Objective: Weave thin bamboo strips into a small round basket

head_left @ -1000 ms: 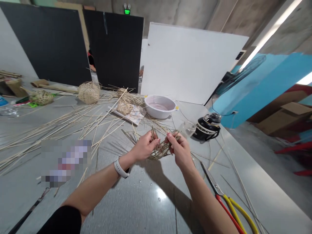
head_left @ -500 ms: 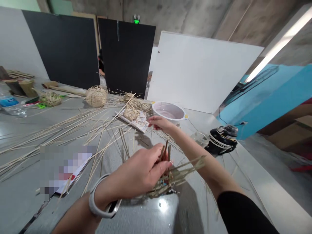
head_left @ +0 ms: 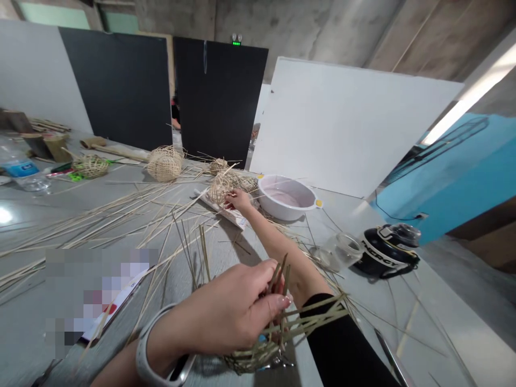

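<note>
In the lower middle, my left hand [head_left: 242, 303], with a grey-banded watch on its wrist, pinches upright strips of a half-woven green bamboo basket [head_left: 258, 357]. Loose strip ends stick out of it to the right and upward. The palm hides part of the weave. My right hand [head_left: 239, 200] is stretched far forward, its fingers bent against the edge of a small pale woven basket [head_left: 219, 189]. That basket rests over a flat, book-like white pad [head_left: 231, 216]. The fingertips of my right hand are partly hidden in the weave.
Long bamboo strips [head_left: 116, 215] spread over the table's left and middle. A white basin [head_left: 288, 207], a glass jar [head_left: 342, 250] and a black jug [head_left: 389, 252] stand right. A round woven basket [head_left: 164, 164], a water bottle [head_left: 24, 169] and a blurred phone-like slab [head_left: 116, 301] are left.
My right hand has moved forward and left from beside the basin to the small pale basket. My left hand keeps its hold on the green basket. The view has shifted slightly.
</note>
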{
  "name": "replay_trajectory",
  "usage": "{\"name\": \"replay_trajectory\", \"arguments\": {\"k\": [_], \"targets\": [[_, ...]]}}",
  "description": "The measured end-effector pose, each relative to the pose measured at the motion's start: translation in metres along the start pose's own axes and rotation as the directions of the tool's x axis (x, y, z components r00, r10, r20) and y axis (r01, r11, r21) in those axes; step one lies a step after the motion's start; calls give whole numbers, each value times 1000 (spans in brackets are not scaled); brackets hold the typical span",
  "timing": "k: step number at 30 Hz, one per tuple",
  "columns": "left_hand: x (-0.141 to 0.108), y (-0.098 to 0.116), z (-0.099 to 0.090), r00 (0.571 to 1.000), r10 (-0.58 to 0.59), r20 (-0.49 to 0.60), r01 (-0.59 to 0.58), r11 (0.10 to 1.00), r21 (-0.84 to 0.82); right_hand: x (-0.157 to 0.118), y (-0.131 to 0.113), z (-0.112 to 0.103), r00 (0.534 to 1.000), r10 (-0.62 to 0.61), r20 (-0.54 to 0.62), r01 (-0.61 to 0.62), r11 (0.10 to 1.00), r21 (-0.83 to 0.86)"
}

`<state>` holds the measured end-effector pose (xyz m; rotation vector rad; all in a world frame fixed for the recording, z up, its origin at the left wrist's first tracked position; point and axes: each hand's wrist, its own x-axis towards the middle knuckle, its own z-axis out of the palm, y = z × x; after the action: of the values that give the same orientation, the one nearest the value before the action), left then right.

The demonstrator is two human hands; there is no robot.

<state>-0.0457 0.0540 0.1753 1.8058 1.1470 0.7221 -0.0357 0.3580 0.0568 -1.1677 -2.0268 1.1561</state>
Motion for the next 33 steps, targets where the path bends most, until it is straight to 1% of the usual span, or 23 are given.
{"name": "replay_trajectory", "arguments": {"k": [3, 6, 8, 10, 11, 12, 14, 17, 19, 21, 23, 25, 27, 28, 29, 30, 31, 33], "targets": [[2, 0, 3, 1000, 15, 15, -16, 1000, 26, -28, -11, -15, 992, -117, -49, 111, 987, -116], [4, 0, 8, 999, 21, 43, -23, 999, 38, -76, -17, -37, 962, -250, -112, 212, 937, -277], [6, 1, 13, 996, 40, 76, -43, 998, 47, -114, -14, -49, 941, -307, -140, 240, 901, -361], [8, 1, 19, 992, 67, 109, -74, 995, 62, -149, -5, -57, 928, -339, -154, 245, 867, -434], [9, 1, 22, 990, 76, 123, -85, 994, 71, -165, 0, -60, 907, -396, -143, 269, 806, -527], [9, 1, 25, 988, 83, 134, -94, 992, 79, -178, 6, -63, 884, -442, -151, 285, 766, -576], [10, 0, 32, 984, 86, 159, -102, 990, 97, -200, 15, -67, 838, -514, -183, 318, 733, -602], [10, -2, 40, 976, 100, 195, -125, 985, 118, -224, 21, -73, 769, -590, -248, 361, 720, -592], [10, -3, 44, 971, 111, 212, -140, 982, 129, -236, 21, -75, 738, -617, -273, 374, 710, -596], [10, -3, 47, 970, 107, 219, -139, 980, 139, -245, 19, -76, 720, -625, -300, 386, 721, -575], [10, -3, 49, 969, 96, 229, -131, 981, 145, -252, 17, -76, 718, -607, -342, 398, 760, -514], [10, -1, 50, 966, 88, 242, -126, 981, 145, -256, 14, -75, 742, -548, -386, 394, 822, -411], [10, 0, 51, 964, 83, 254, -124, 981, 151, -257, 10, -74, 797, -430, -425, 364, 903, -230], [10, 0, 51, 963, 83, 256, -126, 980, 157, -256, 9, -75, 832, -345, -435, 339, 936, -94], [10, 0, 51, 963, 83, 257, -127, 978, 163, -256, 7, -75, 866, -250, -434, 307, 949, 65], [10, -1, 52, 963, 82, 257, -128, 977, 168, -254, 6, -76, 893, -156, -422, 274, 933, 234], [11, -1, 52, 962, 80, 259, -127, 977, 170, -253, 6, -77, 916, -73, -395, 241, 887, 394], [12, -2, 53, 961, 72, 268, -119, 979, 165, -250, 6, -81, 948, 34, -317, 187, 744, 641]]}}
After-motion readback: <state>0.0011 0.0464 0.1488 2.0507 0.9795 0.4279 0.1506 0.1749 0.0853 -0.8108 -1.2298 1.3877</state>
